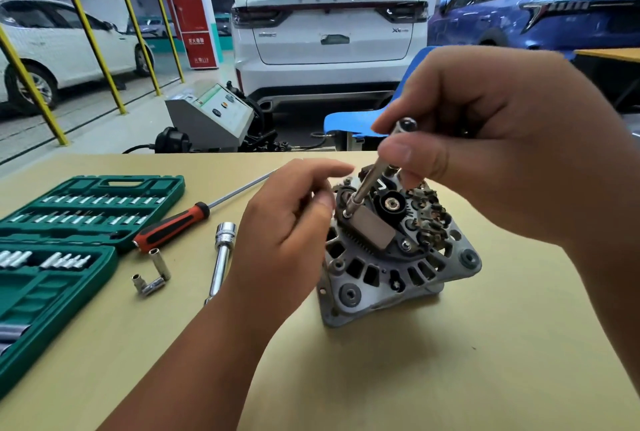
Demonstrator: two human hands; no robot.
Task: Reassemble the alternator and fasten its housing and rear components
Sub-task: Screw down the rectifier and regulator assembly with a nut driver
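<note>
Right hand (pixel 502 160), upper right of centre: thumb and fingertips pinch the top of a slim chrome socket driver (pixel 367 181). The other fingers curl over above it. The driver's long axis slants from that pinch down and to the left. Its tip sits on a small bright fastener (pixel 346 213) at the left corner of a grey rectangular block (pixel 372 231) on the rear face of the grey cast-aluminium alternator (pixel 398 274). So the work point lies below and left of the right hand, along the shaft. We judge the step in hand to be running this rear fastener down. The turn must follow that slanted axis, or the socket may slip off the head.

Left hand (pixel 284 222), centre of frame: fingers loosely bent, holding nothing, close against the alternator's left edge. It is the nearer hand to the fastener. Whether it actually presses the housing we cannot tell.

The alternator stands rear face up, right of centre, on a pale tan tabletop (pixel 450 361). Left of it lie a chrome extension bar (pixel 221 264), two small chrome sockets (pixel 154 274), a red-and-black screwdriver (pixel 173 226) and, at the left edge, an open green socket case (pixel 52 278).

Room: a workshop bay. A white SUV (pixel 329 32) is at upper centre and a blue car (pixel 536 7) at upper right. A blue plastic chair (pixel 349 122) and a grey console machine (pixel 211 118) stand beyond the table.
</note>
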